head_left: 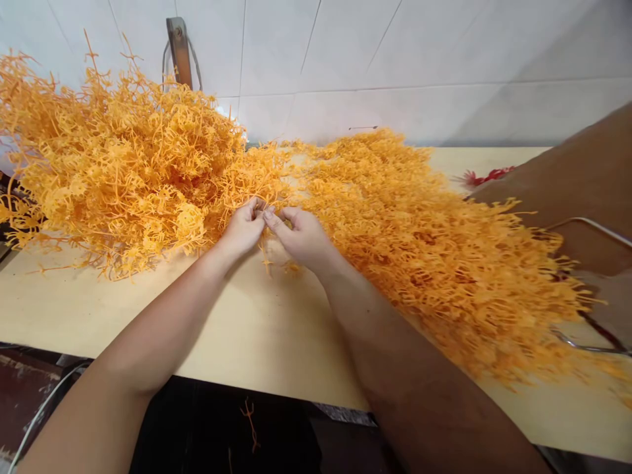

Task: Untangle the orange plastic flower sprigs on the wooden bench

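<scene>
Bare forearms (pixel 424 382) lie closest to me, reaching over the pale tabletop (pixel 276 329). The left hand (pixel 243 230) and right hand (pixel 307 242) meet, fingertips pinching what looks like an orange sprig (pixel 266 257), its end dangling just below them. One heap (pixel 128 164) sits left of the left hand, another spread (pixel 434 257) right of the right. I judge this fine fingertip handling; next calls for steady pinches, clear of neighbouring strands.

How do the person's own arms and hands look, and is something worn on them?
The left hand and right hand wear no gloves or visible rings. Both forearms are bare: no sleeves, watch or bracelet showing. The right forearm has a small spot.
</scene>
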The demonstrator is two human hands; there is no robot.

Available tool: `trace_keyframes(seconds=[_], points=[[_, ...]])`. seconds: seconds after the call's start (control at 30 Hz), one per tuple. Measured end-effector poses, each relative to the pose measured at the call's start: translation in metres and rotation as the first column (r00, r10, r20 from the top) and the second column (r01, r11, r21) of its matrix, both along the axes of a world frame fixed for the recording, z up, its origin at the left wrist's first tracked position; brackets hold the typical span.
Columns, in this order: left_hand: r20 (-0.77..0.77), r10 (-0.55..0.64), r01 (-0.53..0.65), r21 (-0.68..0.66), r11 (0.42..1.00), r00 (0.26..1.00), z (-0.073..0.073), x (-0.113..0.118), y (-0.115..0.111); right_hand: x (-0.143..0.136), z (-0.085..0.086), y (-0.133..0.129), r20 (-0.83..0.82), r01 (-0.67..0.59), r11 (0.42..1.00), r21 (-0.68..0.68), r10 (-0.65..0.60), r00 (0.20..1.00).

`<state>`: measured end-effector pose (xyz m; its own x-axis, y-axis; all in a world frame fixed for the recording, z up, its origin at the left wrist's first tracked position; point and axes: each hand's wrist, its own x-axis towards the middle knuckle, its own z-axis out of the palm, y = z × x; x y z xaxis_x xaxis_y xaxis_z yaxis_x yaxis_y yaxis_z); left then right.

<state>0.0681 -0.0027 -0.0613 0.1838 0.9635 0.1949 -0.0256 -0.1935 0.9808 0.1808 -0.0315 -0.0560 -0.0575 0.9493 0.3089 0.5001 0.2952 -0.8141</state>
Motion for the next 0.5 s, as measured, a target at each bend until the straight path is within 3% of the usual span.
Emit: trace_keyframes(seconds=[0.17,0.3,0.5], points=[[0.098,0.024,-0.020,-0.039,0.999,0.995,0.004,-0.005,0.001,-0.005,-0.001,-0.005,0.060,-0.045,0.998,-0.036,0.047,0.997],[0.136,-0.023,0.030,-0.054,0.998,0.990,0.007,-0.011,0.000,-0.006,-0.004,-0.005,0.116,0.006,0.999,-0.053,0.000,0.993],[0.096,-0.092,0.100,-0.083,0.992,0.991,0.008,-0.012,-0.005,-0.004,0.000,-0.003,0.000,0.150,0.987,0.055,-0.151,0.989]])
